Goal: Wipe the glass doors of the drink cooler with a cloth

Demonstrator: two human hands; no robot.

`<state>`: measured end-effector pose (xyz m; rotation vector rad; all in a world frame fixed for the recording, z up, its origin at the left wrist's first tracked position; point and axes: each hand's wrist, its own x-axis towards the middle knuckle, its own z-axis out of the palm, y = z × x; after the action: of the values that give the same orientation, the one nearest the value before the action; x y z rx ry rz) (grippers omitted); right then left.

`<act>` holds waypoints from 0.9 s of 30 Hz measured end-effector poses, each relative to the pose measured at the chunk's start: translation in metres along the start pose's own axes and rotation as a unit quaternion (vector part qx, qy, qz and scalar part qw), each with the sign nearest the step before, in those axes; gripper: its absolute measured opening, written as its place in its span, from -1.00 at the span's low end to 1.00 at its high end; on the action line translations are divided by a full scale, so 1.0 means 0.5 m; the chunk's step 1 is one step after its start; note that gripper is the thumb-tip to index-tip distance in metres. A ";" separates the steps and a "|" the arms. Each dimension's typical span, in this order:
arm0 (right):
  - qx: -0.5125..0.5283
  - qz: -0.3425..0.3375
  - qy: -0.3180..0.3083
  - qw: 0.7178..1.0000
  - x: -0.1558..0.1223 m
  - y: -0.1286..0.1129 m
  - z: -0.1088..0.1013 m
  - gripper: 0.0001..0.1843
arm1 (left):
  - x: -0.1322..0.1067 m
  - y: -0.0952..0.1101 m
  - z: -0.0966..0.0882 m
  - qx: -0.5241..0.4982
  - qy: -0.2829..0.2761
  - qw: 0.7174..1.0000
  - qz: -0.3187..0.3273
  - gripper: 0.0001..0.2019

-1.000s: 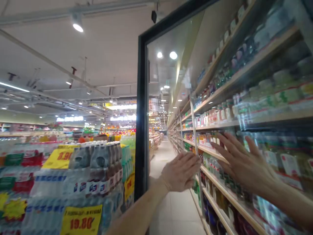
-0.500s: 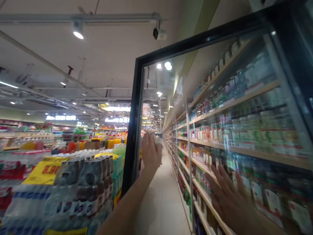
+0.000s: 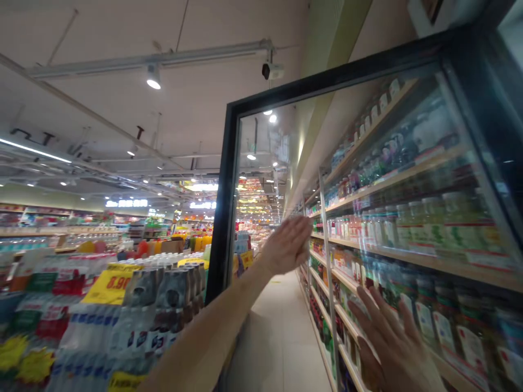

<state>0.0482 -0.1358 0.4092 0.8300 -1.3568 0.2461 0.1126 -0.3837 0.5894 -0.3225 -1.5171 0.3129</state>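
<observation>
A dark-framed glass door (image 3: 223, 218) stands open in front of me, with shelves of bottles showing through or mirrored in its pane. My left hand (image 3: 288, 245) lies flat against or very near the glass, fingers stretched out and close together. Whether anything thin is under its palm is hidden. Lower on the right, my right hand (image 3: 394, 340) has its fingers spread, holding nothing that I can see. It is at the pane too; contact cannot be made out for certain.
On the left stand stacked packs of bottles (image 3: 93, 337) with a yellow price sign (image 3: 110, 283). A pale tiled aisle (image 3: 273, 326) runs away behind the glass. Above hang a ceiling spotlight (image 3: 153, 79) and a camera (image 3: 272, 71). Wooden shelves (image 3: 379, 179) appear on the right.
My left hand has moved right across the pane, away from the frame's left side, and its fingers now lean to the right. My right hand stays low on the right, fingers spread.
</observation>
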 end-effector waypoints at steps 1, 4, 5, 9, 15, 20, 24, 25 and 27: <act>0.000 -0.002 0.001 1.000 0.002 -0.002 -0.003 -0.30 | 0.012 -0.004 -0.008 0.002 0.000 1.000 -0.013 -0.43; -0.017 -0.019 0.001 1.000 0.009 -0.006 -0.015 -0.29 | 0.041 -0.005 -0.025 0.008 0.031 0.998 -0.056 -0.44; -0.025 -0.025 0.002 0.999 0.010 -0.006 -0.018 -0.29 | 0.045 0.001 -0.028 0.002 0.028 0.999 -0.042 -0.44; -0.061 -0.043 -0.018 0.997 0.003 -0.002 -0.033 -0.29 | 0.039 0.018 -0.047 -0.027 -0.061 0.992 0.109 -0.45; -0.024 -0.037 0.012 0.999 0.041 -0.022 -0.042 -0.31 | 0.002 0.018 -0.087 0.004 -0.022 1.000 -0.002 -0.41; 0.175 -0.005 0.049 0.983 0.219 -0.126 -0.009 -0.34 | -0.045 0.043 -0.123 -0.046 -0.082 0.995 0.018 -0.25; 0.119 0.070 -0.031 0.990 0.350 -0.235 0.016 -0.45 | -0.137 -0.011 -0.208 0.027 -0.118 0.992 0.025 -0.19; 0.089 0.080 -0.050 0.992 0.375 -0.256 0.021 -0.46 | -0.163 -0.025 -0.227 0.065 -0.112 0.991 0.024 -0.22; 0.049 0.073 -0.065 0.994 0.411 -0.275 0.030 -0.44 | -0.206 -0.044 -0.253 0.115 -0.091 0.989 0.034 -0.29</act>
<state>0.1687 -0.3033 0.5464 0.8406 -1.5410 0.3803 0.2357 -0.4460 0.5000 -0.1660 -1.6313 0.5793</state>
